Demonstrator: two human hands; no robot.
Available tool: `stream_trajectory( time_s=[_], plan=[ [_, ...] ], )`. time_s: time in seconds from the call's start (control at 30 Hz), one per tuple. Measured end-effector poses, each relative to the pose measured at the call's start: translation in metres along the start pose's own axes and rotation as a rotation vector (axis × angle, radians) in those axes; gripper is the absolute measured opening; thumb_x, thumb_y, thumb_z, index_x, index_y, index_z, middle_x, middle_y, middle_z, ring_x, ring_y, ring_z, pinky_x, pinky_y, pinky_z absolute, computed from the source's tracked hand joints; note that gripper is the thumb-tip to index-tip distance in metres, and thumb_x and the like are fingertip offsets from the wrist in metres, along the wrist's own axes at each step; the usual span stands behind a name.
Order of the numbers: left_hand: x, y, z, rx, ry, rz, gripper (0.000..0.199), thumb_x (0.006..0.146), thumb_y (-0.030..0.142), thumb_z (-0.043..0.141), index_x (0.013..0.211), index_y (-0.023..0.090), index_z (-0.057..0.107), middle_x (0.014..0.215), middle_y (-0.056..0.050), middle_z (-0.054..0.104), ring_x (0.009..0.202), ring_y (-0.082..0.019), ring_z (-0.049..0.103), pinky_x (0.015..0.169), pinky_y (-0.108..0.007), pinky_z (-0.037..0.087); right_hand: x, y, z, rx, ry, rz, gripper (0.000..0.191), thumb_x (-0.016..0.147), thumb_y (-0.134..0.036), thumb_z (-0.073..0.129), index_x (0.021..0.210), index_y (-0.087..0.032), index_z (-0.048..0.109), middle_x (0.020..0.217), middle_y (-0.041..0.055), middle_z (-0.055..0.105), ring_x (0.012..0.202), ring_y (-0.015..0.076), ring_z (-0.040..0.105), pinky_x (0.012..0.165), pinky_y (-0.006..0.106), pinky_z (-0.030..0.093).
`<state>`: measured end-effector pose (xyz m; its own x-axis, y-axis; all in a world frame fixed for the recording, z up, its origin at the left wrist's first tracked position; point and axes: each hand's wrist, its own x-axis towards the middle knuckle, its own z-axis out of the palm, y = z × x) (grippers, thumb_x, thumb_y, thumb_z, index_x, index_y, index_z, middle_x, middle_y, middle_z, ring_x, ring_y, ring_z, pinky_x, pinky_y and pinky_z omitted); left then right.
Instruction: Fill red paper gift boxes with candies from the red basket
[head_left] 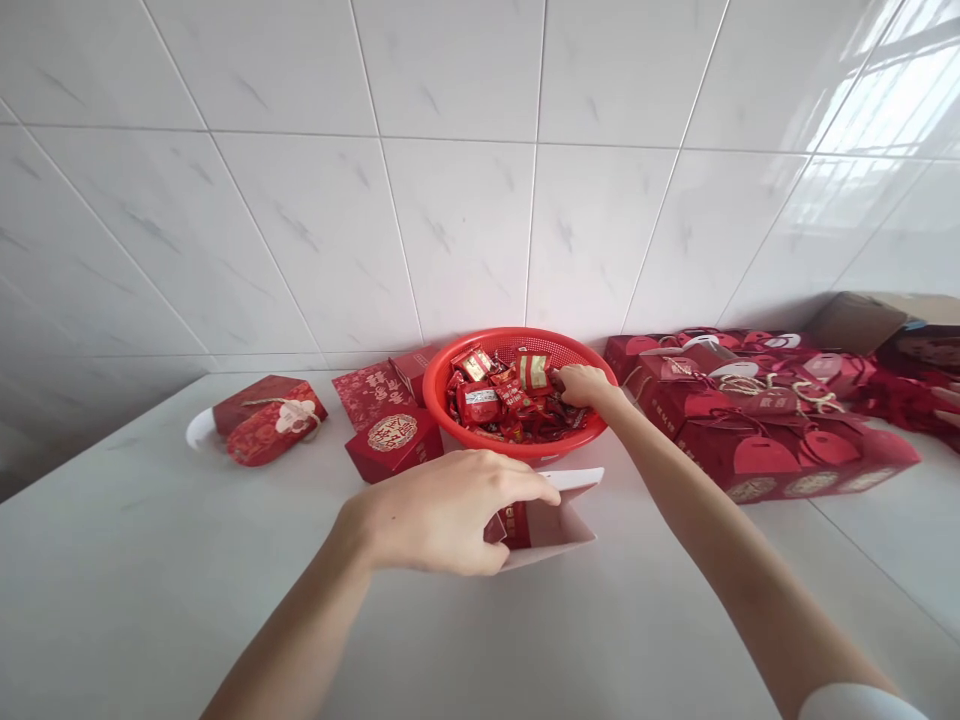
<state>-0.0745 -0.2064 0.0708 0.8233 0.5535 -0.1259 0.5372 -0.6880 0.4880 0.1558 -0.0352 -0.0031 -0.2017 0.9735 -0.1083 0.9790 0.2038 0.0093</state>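
My left hand (454, 510) grips the left side of a small paper gift box (568, 528), which lies open with its white inner walls towards the right. A red wrapped piece (517, 524) shows inside the box. Just behind it stands a red plastic basket (442, 415) of red and gold wrapped candies (510, 400). My right hand (585, 386) reaches over the basket's right rim, with its fingers bent down among the candies. Its fingertips are partly hidden, so what they pinch is unclear.
Red gift boxes (397, 445) lie left of the basket, and another with a cord (274, 420) sits farther left. Rows of tied red boxes (787, 450) stand at the right, before a cardboard box (862, 315). A tiled wall (465, 230) rises behind the white table (187, 590).
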Motion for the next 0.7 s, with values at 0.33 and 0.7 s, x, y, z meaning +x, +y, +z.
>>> stream_trajectory(
  time_s=[0.33,0.7],
  plan=[
    [0.001,-0.001,0.001,-0.019,0.003,-0.028,0.060,0.072,0.012,0.061,0.128,0.033,0.068,0.127,0.002,0.071,0.112,-0.023,0.067,0.089,-0.028,0.051,0.007,0.007,0.002,0.107,-0.104,-0.097,0.033,0.072,-0.008,0.067,0.103,-0.017,0.073,0.108,0.0160,0.074,0.102,0.0340,0.070,0.079,0.036,0.052],
    [0.002,-0.001,0.001,-0.020,-0.002,-0.030,0.059,0.073,0.012,0.062,0.127,0.035,0.068,0.124,0.003,0.072,0.110,-0.023,0.067,0.087,-0.027,0.051,0.003,0.007,0.000,0.636,0.033,-0.444,0.021,0.086,-0.032,0.066,0.098,-0.017,0.074,0.099,0.0036,0.075,0.086,0.0186,0.067,0.078,0.028,0.053]
  ],
)
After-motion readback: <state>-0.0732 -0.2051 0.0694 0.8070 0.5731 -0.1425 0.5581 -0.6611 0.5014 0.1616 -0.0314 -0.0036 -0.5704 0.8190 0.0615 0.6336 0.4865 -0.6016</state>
